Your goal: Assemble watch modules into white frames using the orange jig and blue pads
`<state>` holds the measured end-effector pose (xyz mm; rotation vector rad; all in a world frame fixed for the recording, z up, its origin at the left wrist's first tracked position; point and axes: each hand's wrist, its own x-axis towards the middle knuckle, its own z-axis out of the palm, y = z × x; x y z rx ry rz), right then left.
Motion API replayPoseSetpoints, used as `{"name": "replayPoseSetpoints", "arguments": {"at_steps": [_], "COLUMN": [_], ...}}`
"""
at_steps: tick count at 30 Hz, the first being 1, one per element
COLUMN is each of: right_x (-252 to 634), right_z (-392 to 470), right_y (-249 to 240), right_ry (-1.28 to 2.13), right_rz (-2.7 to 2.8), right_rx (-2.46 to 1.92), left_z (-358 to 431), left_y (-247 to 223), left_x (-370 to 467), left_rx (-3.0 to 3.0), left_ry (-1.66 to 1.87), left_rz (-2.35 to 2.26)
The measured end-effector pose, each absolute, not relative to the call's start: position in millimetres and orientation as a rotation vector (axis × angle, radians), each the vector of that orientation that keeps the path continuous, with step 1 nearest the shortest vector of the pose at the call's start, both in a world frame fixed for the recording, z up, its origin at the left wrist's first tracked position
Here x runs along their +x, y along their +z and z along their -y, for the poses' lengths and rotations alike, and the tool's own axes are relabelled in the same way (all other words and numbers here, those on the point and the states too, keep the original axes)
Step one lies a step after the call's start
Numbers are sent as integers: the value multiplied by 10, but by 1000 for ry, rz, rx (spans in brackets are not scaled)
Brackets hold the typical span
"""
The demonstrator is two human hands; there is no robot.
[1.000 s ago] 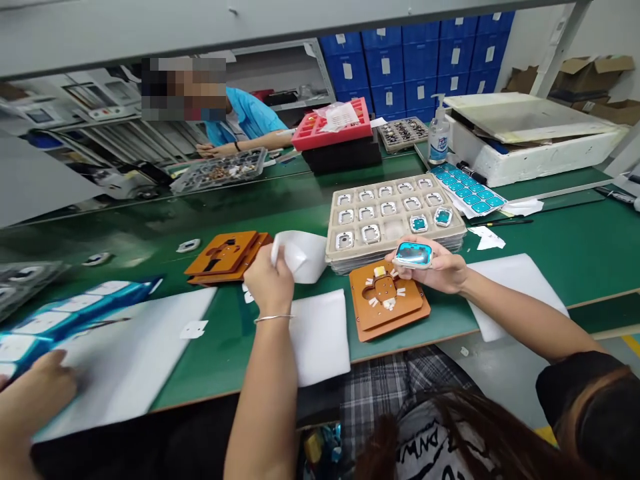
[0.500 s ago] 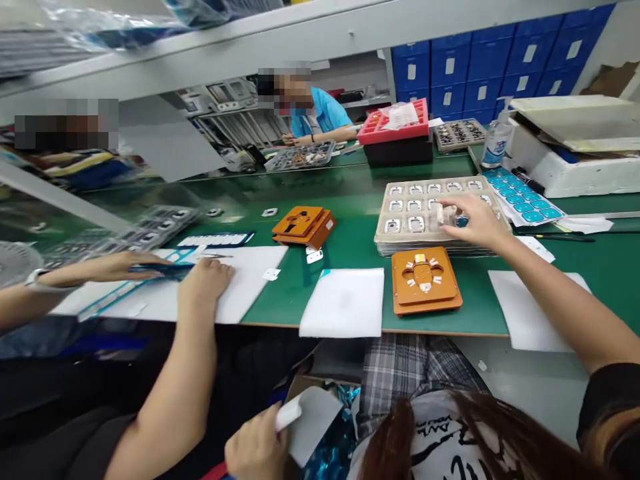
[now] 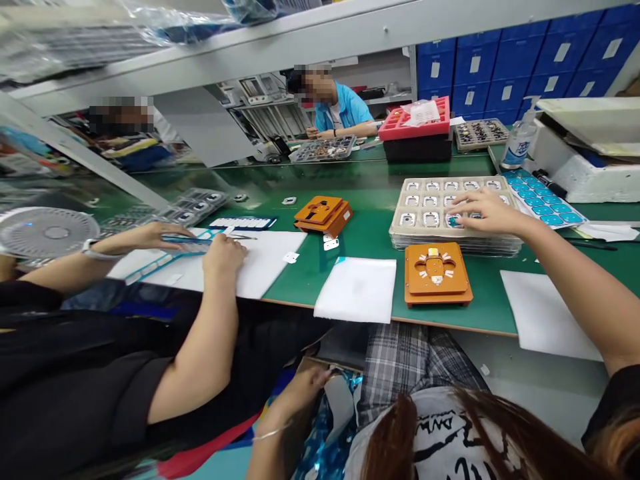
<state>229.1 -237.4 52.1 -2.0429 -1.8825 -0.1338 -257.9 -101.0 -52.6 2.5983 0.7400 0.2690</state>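
My right hand (image 3: pixel 487 212) reaches over the beige tray (image 3: pixel 400 230), fingers bent down around a small part with a dark teal face (image 3: pixel 454 220) at one of the cells. White frame-like parts (image 3: pixel 431 219) lie in the cells nearby. Below the table edge, my left hand (image 3: pixel 300 393) is at a carton (image 3: pixel 307 363) of crumpled blue film (image 3: pixel 320 440). Its fingers are smeared by motion, close to a curled white sheet (image 3: pixel 340 403); whether they grip it is unclear. An orange fixture (image 3: pixel 437 273) stands in front of the tray.
At left, a co-worker's hands (image 3: pixel 225 257) work on a white foam sheet (image 3: pixel 270 257). Another orange fixture (image 3: pixel 323 215), a foam square (image 3: pixel 357 290), a sanitizer bottle (image 3: pixel 517 143) and teal sticker sheets (image 3: pixel 545 200) share the table. A fan (image 3: pixel 50 230) stands far left.
My right hand has lowered the small part from above the tray to a cell. My left hand has moved up and right toward the carton, with the white sheet now lower in it.
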Motion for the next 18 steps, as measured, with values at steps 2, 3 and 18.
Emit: {"name": "replayPoseSetpoints", "arguments": {"at_steps": [2,3,18], "right_x": [2439,2540,3239], "right_z": [2542,2650,3911], "right_y": [582,607,147], "right_ry": [-241,-285,-319], "right_rz": [1725,1618,1088], "right_rx": [-2084,-2132,-2801], "left_z": [718,593,-678], "left_y": [-498,-442,-278], "left_x": [-2391,-2307,-1226], "left_rx": [2590,2593,2906], "left_ry": [201,216,234], "left_rz": [-679,-679,-653]}}
